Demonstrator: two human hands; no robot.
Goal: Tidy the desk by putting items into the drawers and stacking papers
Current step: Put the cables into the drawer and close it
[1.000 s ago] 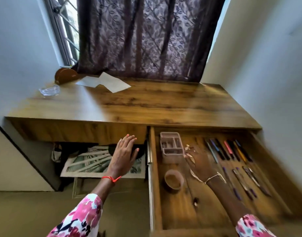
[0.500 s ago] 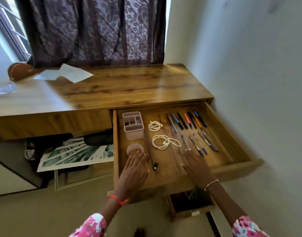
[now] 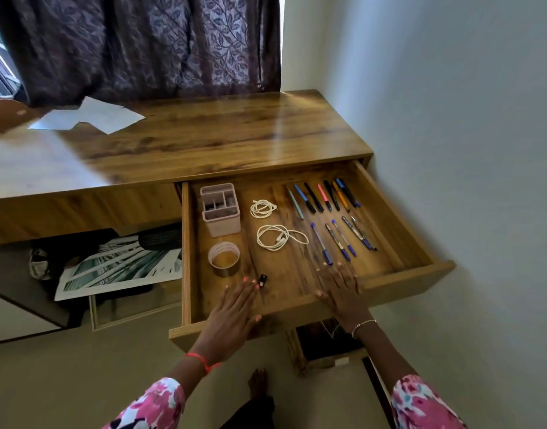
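The wooden drawer (image 3: 399, 280) on the desk's right side stands pulled far out. Inside it lie a pink organiser box (image 3: 220, 209), a pink tape ring (image 3: 224, 254), two coiled white cables (image 3: 280, 237), a small black item (image 3: 262, 278) and two rows of pens (image 3: 324, 196). My left hand (image 3: 235, 311) lies flat, fingers apart, over the drawer's front edge beside the black item. My right hand (image 3: 341, 289) lies flat on the same front edge, just below the lower pens. Neither hand holds anything. White papers (image 3: 94, 117) lie at the back left of the desk top (image 3: 204, 137).
A brown case (image 3: 1, 114) sits at the desk's far left by the curtain. Under the desk are a leaf-print picture (image 3: 117, 267), a dark bag and a frame. A lower wooden box (image 3: 324, 345) shows beneath the drawer. The wall runs close along the right.
My left hand came from under the desk to the drawer's front edge, and my right hand drew back from the drawer's inside to that edge. The view swung right.
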